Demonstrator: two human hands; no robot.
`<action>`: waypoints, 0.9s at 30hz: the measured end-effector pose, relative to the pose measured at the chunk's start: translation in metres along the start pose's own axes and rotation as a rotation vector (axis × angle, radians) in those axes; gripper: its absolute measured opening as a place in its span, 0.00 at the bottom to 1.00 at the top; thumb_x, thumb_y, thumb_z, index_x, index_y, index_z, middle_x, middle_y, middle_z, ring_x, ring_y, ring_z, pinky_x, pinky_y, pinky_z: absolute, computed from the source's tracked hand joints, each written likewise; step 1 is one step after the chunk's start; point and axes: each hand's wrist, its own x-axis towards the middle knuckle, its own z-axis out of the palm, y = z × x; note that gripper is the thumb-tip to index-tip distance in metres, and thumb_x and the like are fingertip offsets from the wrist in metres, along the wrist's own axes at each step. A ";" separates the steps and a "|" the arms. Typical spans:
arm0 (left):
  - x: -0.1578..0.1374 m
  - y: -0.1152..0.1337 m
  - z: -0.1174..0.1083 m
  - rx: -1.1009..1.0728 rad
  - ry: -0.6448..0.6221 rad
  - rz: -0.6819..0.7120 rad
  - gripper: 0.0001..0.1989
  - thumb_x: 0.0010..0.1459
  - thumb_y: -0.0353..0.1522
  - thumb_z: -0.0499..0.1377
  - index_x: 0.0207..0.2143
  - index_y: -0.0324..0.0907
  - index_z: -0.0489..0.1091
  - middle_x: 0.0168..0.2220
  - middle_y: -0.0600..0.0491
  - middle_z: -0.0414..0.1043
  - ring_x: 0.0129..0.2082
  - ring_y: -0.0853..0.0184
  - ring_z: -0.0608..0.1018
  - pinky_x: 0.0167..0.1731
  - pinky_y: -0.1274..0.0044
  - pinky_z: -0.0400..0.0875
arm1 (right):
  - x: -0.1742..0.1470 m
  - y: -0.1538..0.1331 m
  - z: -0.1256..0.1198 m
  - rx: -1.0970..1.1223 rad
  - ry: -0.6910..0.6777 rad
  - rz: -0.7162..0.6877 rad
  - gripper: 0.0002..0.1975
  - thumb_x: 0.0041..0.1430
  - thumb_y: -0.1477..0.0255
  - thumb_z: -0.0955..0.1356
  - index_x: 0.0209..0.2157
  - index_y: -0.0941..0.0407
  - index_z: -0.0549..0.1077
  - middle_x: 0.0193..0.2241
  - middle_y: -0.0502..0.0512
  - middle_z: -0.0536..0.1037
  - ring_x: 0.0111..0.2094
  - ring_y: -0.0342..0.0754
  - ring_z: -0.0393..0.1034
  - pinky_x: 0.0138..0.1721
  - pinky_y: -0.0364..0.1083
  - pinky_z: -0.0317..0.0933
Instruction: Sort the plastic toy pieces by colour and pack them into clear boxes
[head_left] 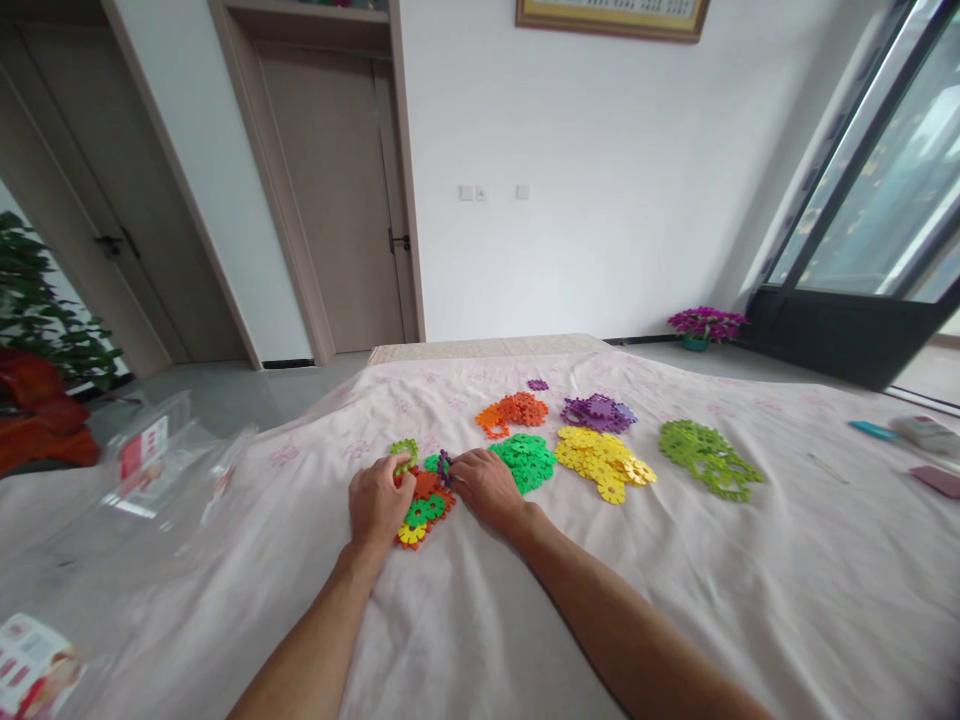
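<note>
Between my hands lies a mixed pile of flat, notched plastic snowflake building discs [427, 510] in orange, green and yellow. My left hand [381, 500] is at the pile's left side, its fingers curled over the edge; what they grip is hidden. A light green disc [405, 452] shows just beyond its fingertips. From the right, my right hand [486, 486] reaches in with fingers closed at a purple disc [444, 468] that stands on edge. Right beside that hand is a heap of green discs [525, 462], partly covered by it.
Sorted heaps of orange [521, 408], purple [598, 412], yellow [604, 460] and light green discs [705, 455] lie on the pale cloth [660, 600]. One purple disc [538, 385] sits apart farther back. Clear plastic packaging [169, 470] lies at the left, a blue item [872, 430] far right.
</note>
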 end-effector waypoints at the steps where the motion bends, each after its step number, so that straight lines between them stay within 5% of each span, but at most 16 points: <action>1: 0.000 0.000 0.001 0.008 0.005 0.009 0.14 0.56 0.32 0.53 0.43 0.46 0.73 0.43 0.52 0.78 0.42 0.60 0.77 0.48 0.69 0.64 | -0.001 -0.001 0.000 0.006 0.005 -0.004 0.07 0.63 0.69 0.66 0.40 0.52 0.75 0.42 0.53 0.78 0.46 0.48 0.67 0.47 0.46 0.55; 7: 0.000 -0.001 0.002 -0.019 -0.002 0.037 0.11 0.56 0.33 0.54 0.41 0.47 0.73 0.42 0.53 0.78 0.41 0.62 0.77 0.46 0.72 0.65 | -0.005 -0.002 0.000 0.039 0.035 -0.009 0.08 0.62 0.70 0.66 0.42 0.53 0.73 0.47 0.54 0.76 0.49 0.49 0.66 0.51 0.47 0.53; 19: 0.000 0.001 0.002 -0.061 -0.027 0.044 0.11 0.56 0.32 0.55 0.40 0.46 0.74 0.43 0.53 0.77 0.43 0.64 0.77 0.49 0.74 0.65 | -0.004 0.003 0.007 0.115 0.006 0.044 0.08 0.58 0.71 0.68 0.41 0.54 0.71 0.40 0.54 0.76 0.45 0.48 0.66 0.48 0.46 0.53; 27: 0.000 0.002 0.002 -0.060 -0.033 0.082 0.11 0.56 0.33 0.56 0.41 0.47 0.74 0.44 0.52 0.77 0.45 0.62 0.77 0.50 0.72 0.65 | -0.006 0.001 0.009 0.088 0.128 0.097 0.10 0.58 0.70 0.67 0.43 0.55 0.71 0.38 0.56 0.75 0.44 0.50 0.66 0.47 0.47 0.54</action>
